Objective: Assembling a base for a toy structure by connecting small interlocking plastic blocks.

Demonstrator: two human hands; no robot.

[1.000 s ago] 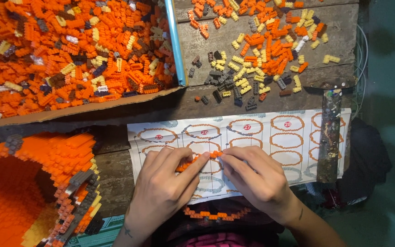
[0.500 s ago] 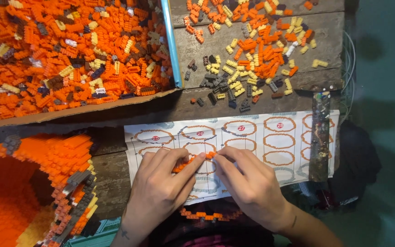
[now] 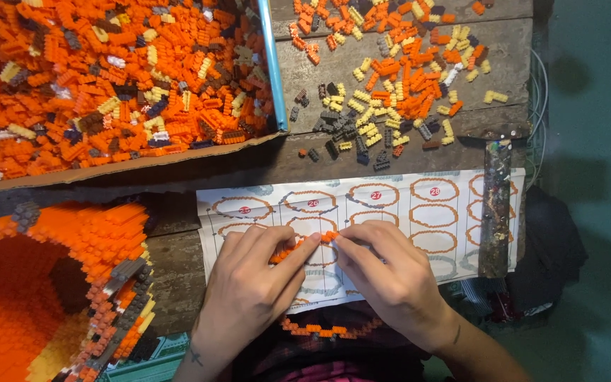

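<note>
My left hand (image 3: pixel 252 290) and my right hand (image 3: pixel 383 276) meet over a printed instruction sheet (image 3: pixel 419 212) on the wooden table. Together they pinch a thin curved strip of small orange bricks (image 3: pixel 327 236), fingertips touching at its right end. Most of the strip lies hidden under my left fingers. A second curved strip of orange bricks (image 3: pixel 327 330) lies below the sheet, near my lap.
A cardboard tray (image 3: pixel 107 163) heaped with orange, yellow and dark bricks fills the upper left. Loose bricks (image 3: pixel 390 78) are scattered on the table at upper right. A large orange brick model (image 3: pixel 72 283) stands at the lower left. A dark paint-stained bar (image 3: pixel 496 205) weighs down the sheet's right side.
Both hands stay together on the brick strip, with small finger shifts. The view has drifted slightly, so the table's contents sit a little differently in frame.
</note>
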